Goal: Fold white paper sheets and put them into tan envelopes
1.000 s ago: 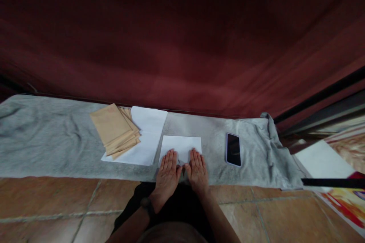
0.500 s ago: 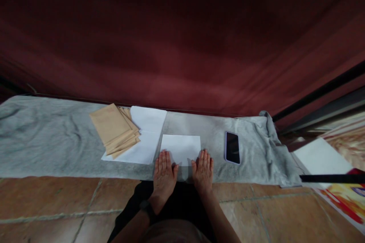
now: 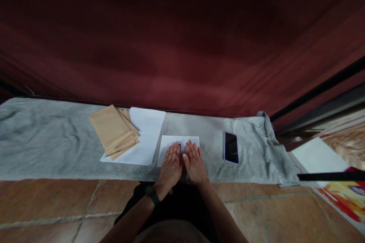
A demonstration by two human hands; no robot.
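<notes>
A folded white sheet of paper (image 3: 173,141) lies on a grey cloth (image 3: 57,144) spread over the floor. My left hand (image 3: 171,165) and my right hand (image 3: 194,161) both lie flat on the sheet, side by side, fingers stretched out and pointing away from me. Neither hand holds anything. A dark band sits on my left wrist. Left of the sheet is a stack of white paper (image 3: 145,136), with a fanned pile of brown envelopes (image 3: 114,131) resting on its left part.
A dark phone (image 3: 230,147) lies face up on the cloth to the right of my hands. A dark red curtain (image 3: 182,45) hangs behind the cloth. Brown floor tiles (image 3: 57,205) run in front. At the right are a white board (image 3: 316,157) and a colourful printed sheet (image 3: 345,197).
My hands were apart at the sheet's near corners half a second ago. They have come together and slid forward onto the middle of the sheet.
</notes>
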